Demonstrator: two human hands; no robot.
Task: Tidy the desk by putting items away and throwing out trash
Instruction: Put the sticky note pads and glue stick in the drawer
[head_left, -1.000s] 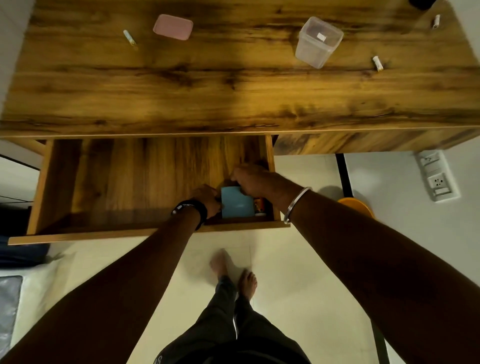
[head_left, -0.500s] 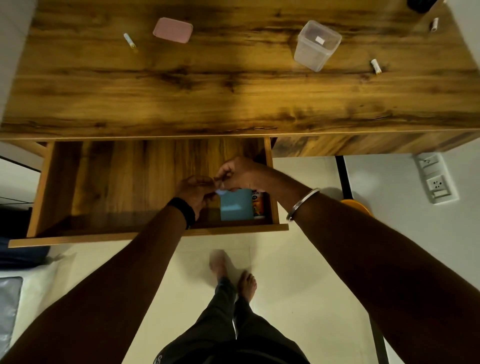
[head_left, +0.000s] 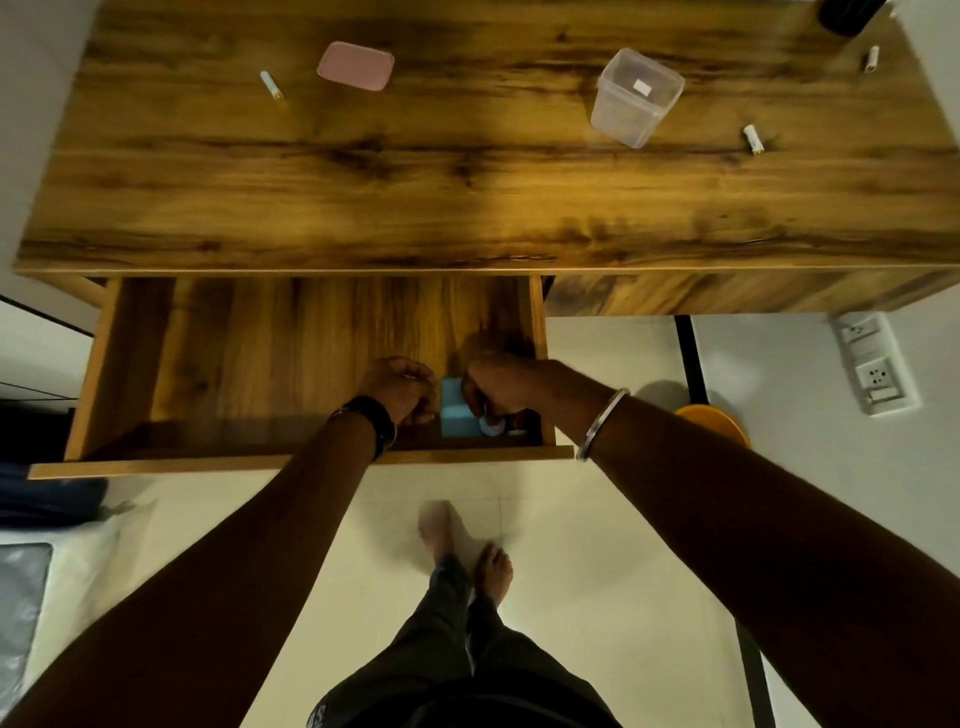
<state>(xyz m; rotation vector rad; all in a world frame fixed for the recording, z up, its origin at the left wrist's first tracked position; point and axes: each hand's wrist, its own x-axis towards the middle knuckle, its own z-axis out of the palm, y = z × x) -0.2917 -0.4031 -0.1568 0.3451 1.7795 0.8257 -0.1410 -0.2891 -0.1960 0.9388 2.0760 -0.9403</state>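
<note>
The wooden drawer (head_left: 291, 457) under the desk (head_left: 467, 208) stands pulled out. In its front right corner stands a light blue box (head_left: 456, 413). My right hand (head_left: 501, 384) reaches down just right of the box, with its fingers closed on a small pale round object (head_left: 491, 425). My left hand (head_left: 402, 387) sits against the box's left side with its fingers curled; what they hold is hidden. A small orange and white item (head_left: 517, 423) lies partly hidden under my right wrist.
On the desk top lie a pink lid (head_left: 355, 66), a clear plastic container (head_left: 636, 96) and three small white cylinders (head_left: 272, 85) (head_left: 753, 139) (head_left: 871, 58). An orange object (head_left: 711, 421) sits on the floor at the right, below wall sockets (head_left: 875, 366).
Both hands were raised above the blue box, pinching something small between them. Now they have dropped back into the drawer corner, one on each side of the box.
</note>
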